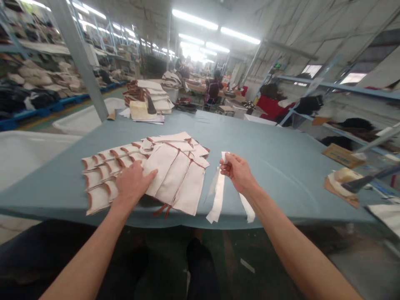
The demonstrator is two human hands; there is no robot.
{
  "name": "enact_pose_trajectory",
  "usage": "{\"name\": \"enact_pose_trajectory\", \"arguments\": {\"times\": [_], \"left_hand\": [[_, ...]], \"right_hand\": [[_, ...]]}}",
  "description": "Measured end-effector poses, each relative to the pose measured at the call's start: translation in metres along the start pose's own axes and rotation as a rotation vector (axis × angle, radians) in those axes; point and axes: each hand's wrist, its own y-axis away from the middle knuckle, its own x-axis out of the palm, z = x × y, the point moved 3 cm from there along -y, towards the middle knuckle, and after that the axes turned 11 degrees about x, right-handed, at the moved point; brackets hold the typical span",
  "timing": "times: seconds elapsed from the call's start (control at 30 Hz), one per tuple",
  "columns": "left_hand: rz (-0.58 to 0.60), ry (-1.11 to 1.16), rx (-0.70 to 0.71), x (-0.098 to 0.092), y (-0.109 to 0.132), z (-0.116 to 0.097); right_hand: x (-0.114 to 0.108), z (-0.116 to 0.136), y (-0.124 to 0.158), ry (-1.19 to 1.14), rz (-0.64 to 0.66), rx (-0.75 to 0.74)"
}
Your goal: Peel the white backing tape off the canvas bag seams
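Observation:
Several cream fabric panels (175,175) with brown trim lie overlapped on the table, the top ones marked by long dark seams. My left hand (134,179) rests at their left edge, thumb stretched over the fabric and apart from the fingers. Beneath and beyond it spread more cream pieces (103,173) with curved brown edges in rows. To the right, my right hand (236,168) pinches a white strip (225,157) between thumb and fingers. Below that hand a long white strip (218,198) runs toward the table's front edge. Another white strip (247,207) is partly hidden by my right forearm.
The blue-green table (281,179) carries a stack of cream pieces (156,93) and a yellowish block (139,110) at its far left. At the right lies a roll-like item (343,179) on brown card. White bins (75,118) stand left; shelving (337,125) lines the right.

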Motion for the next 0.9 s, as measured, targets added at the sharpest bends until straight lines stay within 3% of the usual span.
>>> {"name": "enact_pose_trajectory", "arguments": {"times": [0.1, 0.2, 0.4, 0.5, 0.7, 0.9], "left_hand": [[0.080, 0.017, -0.007, 0.013, -0.012, 0.002], [0.075, 0.074, 0.015, 0.017, -0.008, -0.005], [0.054, 0.395, 0.258, -0.004, 0.019, -0.032], [0.028, 0.531, 0.332, -0.012, 0.041, -0.030], [-0.050, 0.604, 0.299, -0.028, 0.074, 0.009], [-0.193, 0.489, 0.084, -0.077, 0.075, 0.069]], "right_hand": [[0.005, -0.009, 0.008, -0.008, 0.018, 0.007], [0.009, -0.017, 0.014, -0.002, 0.025, 0.008], [0.016, -0.023, 0.021, 0.014, 0.003, -0.015], [0.021, -0.024, 0.027, 0.029, 0.011, -0.033], [0.028, -0.027, 0.043, 0.054, 0.036, -0.044], [0.038, -0.029, 0.059, 0.042, 0.089, -0.022]]}}
